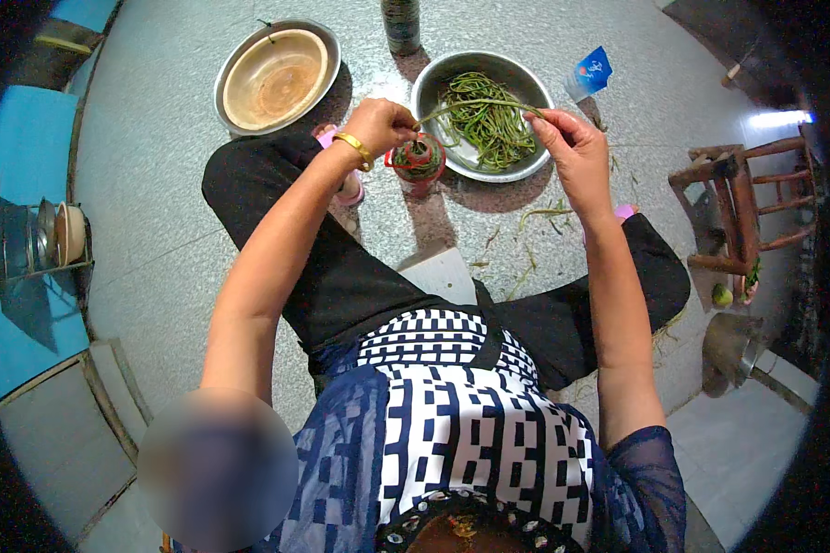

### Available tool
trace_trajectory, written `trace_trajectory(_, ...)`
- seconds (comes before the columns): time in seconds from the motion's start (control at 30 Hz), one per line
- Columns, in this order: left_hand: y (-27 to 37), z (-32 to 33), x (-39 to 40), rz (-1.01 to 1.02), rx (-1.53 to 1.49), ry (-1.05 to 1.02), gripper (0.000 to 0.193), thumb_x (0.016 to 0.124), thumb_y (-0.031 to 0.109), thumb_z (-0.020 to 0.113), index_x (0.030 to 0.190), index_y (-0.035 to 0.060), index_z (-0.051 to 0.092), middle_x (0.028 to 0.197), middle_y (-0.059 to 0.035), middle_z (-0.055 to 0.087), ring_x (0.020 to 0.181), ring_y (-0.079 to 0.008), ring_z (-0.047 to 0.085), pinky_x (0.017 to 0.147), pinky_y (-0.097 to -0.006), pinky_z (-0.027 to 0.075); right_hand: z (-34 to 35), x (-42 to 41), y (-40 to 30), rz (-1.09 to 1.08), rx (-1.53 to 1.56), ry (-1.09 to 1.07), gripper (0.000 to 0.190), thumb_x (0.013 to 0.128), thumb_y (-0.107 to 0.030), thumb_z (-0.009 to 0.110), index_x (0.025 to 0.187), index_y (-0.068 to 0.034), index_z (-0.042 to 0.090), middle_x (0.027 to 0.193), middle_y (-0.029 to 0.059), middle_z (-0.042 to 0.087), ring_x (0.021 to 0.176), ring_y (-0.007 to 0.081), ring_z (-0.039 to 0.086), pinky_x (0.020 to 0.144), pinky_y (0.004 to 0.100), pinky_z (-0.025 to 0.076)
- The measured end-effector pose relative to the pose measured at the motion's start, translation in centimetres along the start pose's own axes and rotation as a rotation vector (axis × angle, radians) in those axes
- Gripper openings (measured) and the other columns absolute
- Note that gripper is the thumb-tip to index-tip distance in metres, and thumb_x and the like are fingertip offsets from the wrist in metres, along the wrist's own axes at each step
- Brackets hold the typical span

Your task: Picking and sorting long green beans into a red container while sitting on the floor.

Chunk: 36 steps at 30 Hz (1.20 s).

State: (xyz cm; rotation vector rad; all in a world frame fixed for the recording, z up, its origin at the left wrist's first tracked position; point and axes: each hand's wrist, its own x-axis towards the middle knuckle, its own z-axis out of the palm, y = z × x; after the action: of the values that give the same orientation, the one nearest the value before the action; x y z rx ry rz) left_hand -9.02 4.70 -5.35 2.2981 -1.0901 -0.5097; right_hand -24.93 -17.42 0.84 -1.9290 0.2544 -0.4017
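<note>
A long green bean (481, 101) stretches in a shallow arch between my two hands. Its left end is pinched in the fingers of my left hand (380, 128), which wears a gold bracelet (353, 150) at the wrist. My right hand (575, 148) grips the other end between thumb and fingers. Below my left fingertips stands a clear jar (423, 185) with a red rim, with green beans packed inside. The bean crosses above a metal basin (541, 155) that holds a loose heap of long beans (487, 124).
A metal basin (335, 52) at upper left holds a tan basket (277, 79). A dark cylindrical container (401, 27) and a blue-and-white pouch (590, 72) stand beyond. Bean scraps (550, 211) lie on the speckled floor. A wooden chair (740, 207) is at right.
</note>
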Motion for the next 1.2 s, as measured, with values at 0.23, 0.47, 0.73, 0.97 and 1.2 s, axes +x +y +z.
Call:
trace_trajectory(0.23, -1.3, 2.5, 0.7, -0.028, 0.035, 0.031, 0.019, 0.064, 0.019, 0.069, 0.081, 0.0122, 0.068, 0.074, -0.0108, 0.064, 0.068, -0.0250, 0.062, 0.063, -0.0324, 0.048, 1.2, -0.2, -1.1, -0.178, -0.242, 0.096, 0.015, 0.077, -0.011, 0.061, 0.088, -0.003, 0.065, 0.074, 0.0071, 0.058, 0.066, 0.0125, 0.056, 0.060, 0.0238, 0.044)
trace_trajectory(0.47, -0.5, 1.5, 0.0, 0.017, 0.050, 0.027, 0.034, 0.064, 0.018, 0.072, 0.096, 0.0130, 0.064, 0.071, -0.0075, 0.061, 0.063, -0.0189, 0.059, 0.059, -0.0301, 0.047, 2.2, 0.2, -2.7, -0.246, -0.313, 0.115, 0.016, 0.076, -0.010, 0.060, 0.091, -0.007, 0.065, 0.071, 0.0081, 0.057, 0.061, 0.0162, 0.055, 0.057, 0.0259, 0.044)
trace_trajectory(0.73, 0.3, 0.8, -0.1, 0.111, 0.003, 0.092, 0.019, 0.064, 0.014, 0.069, 0.082, 0.0081, 0.066, 0.074, -0.0101, 0.063, 0.066, -0.0209, 0.062, 0.061, -0.0309, 0.048, 2.6, 0.7, -3.5, -0.318, -0.376, 0.079, 0.014, 0.076, -0.011, 0.059, 0.089, -0.007, 0.065, 0.066, 0.0079, 0.054, 0.059, 0.0181, 0.054, 0.056, 0.0296, 0.042)
trace_trajectory(0.97, -0.8, 3.2, 0.1, 0.022, -0.139, 0.223, 0.019, 0.064, 0.010, 0.067, 0.082, 0.0080, 0.063, 0.070, -0.0091, 0.064, 0.061, -0.0173, 0.062, 0.057, -0.0292, 0.049, 3.4, 0.7, -4.1, -0.421, -0.526, -0.025, 0.014, 0.077, -0.013, 0.057, 0.088, -0.007, 0.064, 0.071, 0.0090, 0.057, 0.063, 0.0215, 0.056, 0.058, 0.0318, 0.043)
trace_trajectory(1.2, -1.9, 3.4, -0.2, -0.323, -0.562, 0.233, 0.018, 0.061, 0.011, 0.071, 0.074, 0.0057, 0.059, 0.064, -0.0058, 0.063, 0.057, -0.0131, 0.061, 0.053, -0.0269, 0.048, 6.0, 1.1, -1.4, -0.123, -0.259, -0.079, 0.016, 0.076, -0.015, 0.054, 0.087, -0.007, 0.062, 0.066, 0.0124, 0.060, 0.057, 0.0248, 0.059, 0.055, 0.0343, 0.045)
